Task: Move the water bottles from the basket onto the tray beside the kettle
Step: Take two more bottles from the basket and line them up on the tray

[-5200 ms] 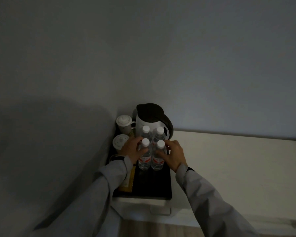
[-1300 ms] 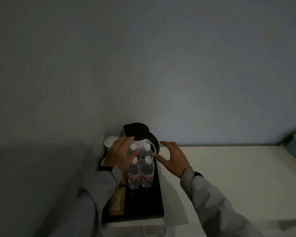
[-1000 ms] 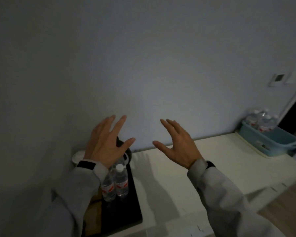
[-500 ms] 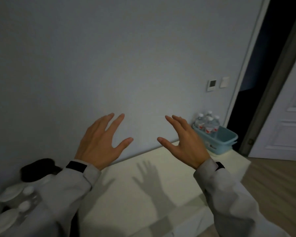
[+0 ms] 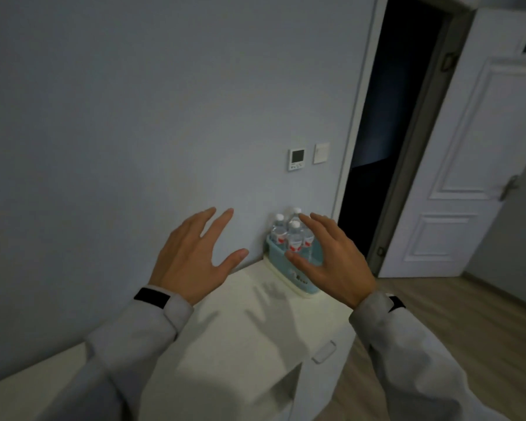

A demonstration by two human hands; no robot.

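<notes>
1. Bottles [image 5: 292, 235] stand upright, packed close, in the basket [image 5: 278, 256] at the far end of the counter [image 5: 249, 329], in the corner where the wall meets the door frame [image 5: 354, 123]. We count at least three white caps; a fourth may hide behind them.
2. Our left hand [image 5: 195, 259] and right hand [image 5: 331, 262] are both raised over the counter, fingers spread, holding nothing. Neither touches the basket; the right hand overlaps the bottles in view but looks nearer to us than they are.
3. The step in hand, as we judge it, is the reach for the next bottles. We should close each hand around a bottle's body below the cap, above the basket wall, and lift straight up until the base clears the rim before swinging away.
4. Taking the outer bottles first should keep the others from tipping into the gap.
5. The kettle and tray are out of view here, so we must carry the bottles back along the counter to find them.
6. Room: the counter between us and the basket is bare. The wall crowds the left side of the basket, the door frame stands just behind it, and the counter edge falls away to the floor [image 5: 438, 314] on the right, so we keep the carry over the top.
</notes>
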